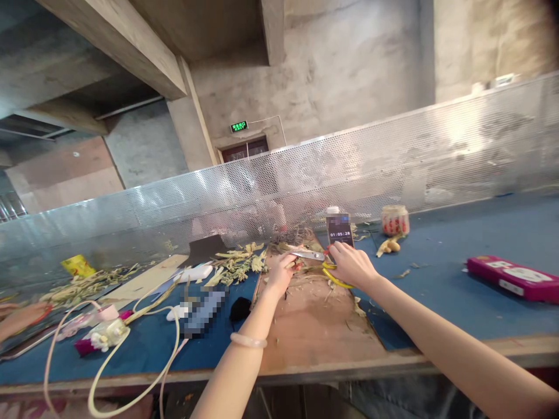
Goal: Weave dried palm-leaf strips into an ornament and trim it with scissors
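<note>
My right hand [351, 265] is wrapped round the yellow handles of a pair of scissors [311, 255], whose metal blades point left. Close to the blade tips, my left hand [282, 272] has its fingers pinched together; what lies between them is too small to make out. Both hands are over a brown board [310, 331] strewn with dry plant scraps. A heap of dried stems [294, 237] lies at the board's far end, just beyond my hands. Behind my right hand stands a phone [339, 228] showing a timer.
Dried leafy stalks [240, 265] lie left of the board, near a black pouch-like item [240, 309] and a looped white cable [94, 372]. Rightward are a jar [395, 220] and a magenta case [515, 278]. Another person's hand [21, 319] is at far left. A perforated metal screen [279, 180] runs behind.
</note>
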The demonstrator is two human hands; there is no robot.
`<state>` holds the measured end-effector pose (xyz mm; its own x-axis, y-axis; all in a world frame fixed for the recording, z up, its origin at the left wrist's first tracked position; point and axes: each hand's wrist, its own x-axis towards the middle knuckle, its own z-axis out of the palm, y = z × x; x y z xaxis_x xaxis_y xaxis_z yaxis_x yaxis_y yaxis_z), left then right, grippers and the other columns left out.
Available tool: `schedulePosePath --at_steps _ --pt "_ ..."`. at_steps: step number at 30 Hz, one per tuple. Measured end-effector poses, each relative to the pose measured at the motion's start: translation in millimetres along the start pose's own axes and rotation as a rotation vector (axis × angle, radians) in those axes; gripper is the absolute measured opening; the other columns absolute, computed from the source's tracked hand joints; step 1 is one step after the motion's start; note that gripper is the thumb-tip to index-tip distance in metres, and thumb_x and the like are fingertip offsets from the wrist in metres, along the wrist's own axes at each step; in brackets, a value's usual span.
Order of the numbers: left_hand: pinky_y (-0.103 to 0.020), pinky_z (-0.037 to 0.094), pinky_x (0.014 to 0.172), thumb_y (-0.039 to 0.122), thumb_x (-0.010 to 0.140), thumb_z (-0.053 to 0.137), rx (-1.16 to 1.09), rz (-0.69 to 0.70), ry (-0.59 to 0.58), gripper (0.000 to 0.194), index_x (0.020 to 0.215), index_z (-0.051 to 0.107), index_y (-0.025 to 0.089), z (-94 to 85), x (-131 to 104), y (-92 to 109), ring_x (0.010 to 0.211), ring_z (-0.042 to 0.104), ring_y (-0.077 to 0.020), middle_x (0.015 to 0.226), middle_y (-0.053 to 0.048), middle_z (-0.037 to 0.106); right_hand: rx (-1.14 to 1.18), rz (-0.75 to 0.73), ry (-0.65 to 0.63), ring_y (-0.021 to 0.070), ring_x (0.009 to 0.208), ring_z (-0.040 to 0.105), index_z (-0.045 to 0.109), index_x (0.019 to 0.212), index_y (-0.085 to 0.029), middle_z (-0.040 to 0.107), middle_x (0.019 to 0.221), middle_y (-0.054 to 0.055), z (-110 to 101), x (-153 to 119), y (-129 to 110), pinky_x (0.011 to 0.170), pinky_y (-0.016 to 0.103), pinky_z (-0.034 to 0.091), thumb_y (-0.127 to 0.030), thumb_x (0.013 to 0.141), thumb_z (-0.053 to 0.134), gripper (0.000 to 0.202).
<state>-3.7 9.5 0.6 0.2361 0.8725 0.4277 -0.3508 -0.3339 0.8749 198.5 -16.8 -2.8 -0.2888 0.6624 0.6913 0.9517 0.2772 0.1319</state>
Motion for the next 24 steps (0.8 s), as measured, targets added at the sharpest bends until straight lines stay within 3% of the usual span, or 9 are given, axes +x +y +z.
schedulePosePath --at_steps 24 --pt "-0.019 0.040 0.055 0.023 0.069 0.061 0.031 -0.026 -0.018 0.030 0.097 0.069 0.017 3.3 -3.8 3.6 0.067 0.051 -0.0088 0.111 -0.009 0.060 -0.012 0.008 -0.055 0.0211 0.091 0.052 0.051 0.097 -0.017 0.055 0.097 0.009 -2.3 -0.5 -0.4 0.056 0.025 0.035 -0.042 0.082 0.046 0.030"
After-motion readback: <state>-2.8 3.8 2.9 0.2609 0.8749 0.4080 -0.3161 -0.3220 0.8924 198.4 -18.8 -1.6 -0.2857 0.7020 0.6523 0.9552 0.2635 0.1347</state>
